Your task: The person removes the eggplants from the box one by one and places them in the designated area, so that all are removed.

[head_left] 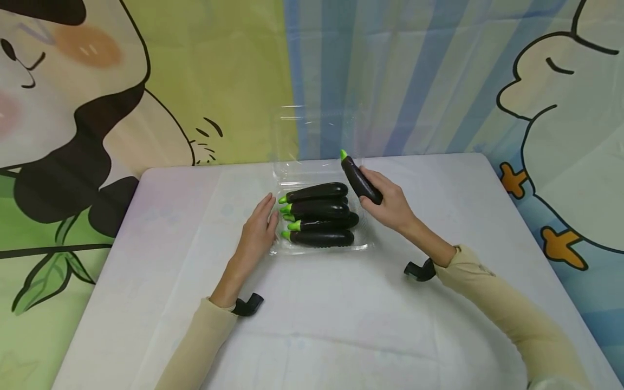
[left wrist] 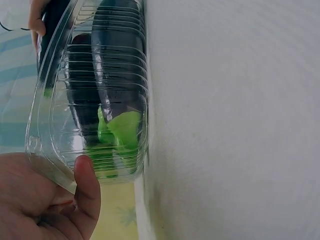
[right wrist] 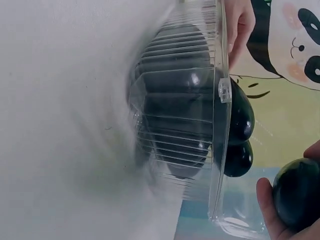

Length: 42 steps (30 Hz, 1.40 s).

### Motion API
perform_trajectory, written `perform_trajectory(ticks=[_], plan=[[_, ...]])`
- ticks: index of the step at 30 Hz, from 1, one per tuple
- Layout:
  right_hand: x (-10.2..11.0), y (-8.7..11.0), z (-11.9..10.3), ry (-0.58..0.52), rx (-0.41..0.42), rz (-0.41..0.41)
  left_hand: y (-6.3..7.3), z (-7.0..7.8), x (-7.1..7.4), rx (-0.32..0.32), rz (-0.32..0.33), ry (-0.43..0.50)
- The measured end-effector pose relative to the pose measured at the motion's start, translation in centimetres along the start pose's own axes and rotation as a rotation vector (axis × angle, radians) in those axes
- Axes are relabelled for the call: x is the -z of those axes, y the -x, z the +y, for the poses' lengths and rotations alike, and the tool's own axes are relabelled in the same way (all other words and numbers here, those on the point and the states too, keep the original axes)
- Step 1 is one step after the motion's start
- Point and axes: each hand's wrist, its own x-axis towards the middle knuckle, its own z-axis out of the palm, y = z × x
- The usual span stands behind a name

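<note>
At the far left, a printed panda point(head_left: 58, 81) on the backdrop is cut off by the picture's edge. Next comes the left hand point(head_left: 254, 230), its fingers loosely extended and pointing far, resting against the left end of a clear plastic box point(head_left: 322, 250) on the white table point(head_left: 341, 325); the left sleeve point(head_left: 200, 341) runs out of sight at the near edge. The box holds a pile of dark eggplants point(head_left: 322, 238), lying side by side with long axes running left to right, green stems to the left and blunt ends to the right. Five stems show, but the middle eggplant's body is mostly hidden by its neighbours. The lid point(head_left: 317, 135) stands raised at the far side, so transparent that its outline is hard to make out. Further right, the right hand point(head_left: 390, 203) grips one more eggplant point(head_left: 361, 181) between thumb and fingers, above the far right part of the box. Its long axis slants, stem far and left, blunt end near and right against the hand, where fingers partly cover it. At the far right, a printed bird point(head_left: 575, 135) is also cut off.
</note>
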Motion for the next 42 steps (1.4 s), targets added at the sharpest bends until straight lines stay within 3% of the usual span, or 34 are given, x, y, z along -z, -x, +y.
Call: perform_trajectory(ticks=[5, 14, 19, 27, 42], plan=[[0.5, 0.6, 0.4, 0.018, -0.055, 0.063, 0.0, 0.0, 0.0, -0.007, 0.003, 0.001], [0.9, 1.0, 1.9, -0.047, -0.054, 0.165, 0.0, 0.0, -0.1, -0.003, 0.004, 0.000], [1.1, 0.8, 2.7, -0.068, -0.139, 0.217, 0.1, 0.1, -0.1, -0.014, 0.011, -0.007], [1.2, -0.3, 4.4, 0.024, -0.319, 0.167, 0.1, 0.2, 0.1, -0.024, 0.013, 0.001], [-0.6, -3.0, 8.0, 0.074, -0.438, 0.078, 0.0, -0.1, 0.0, -0.013, 0.007, 0.007]])
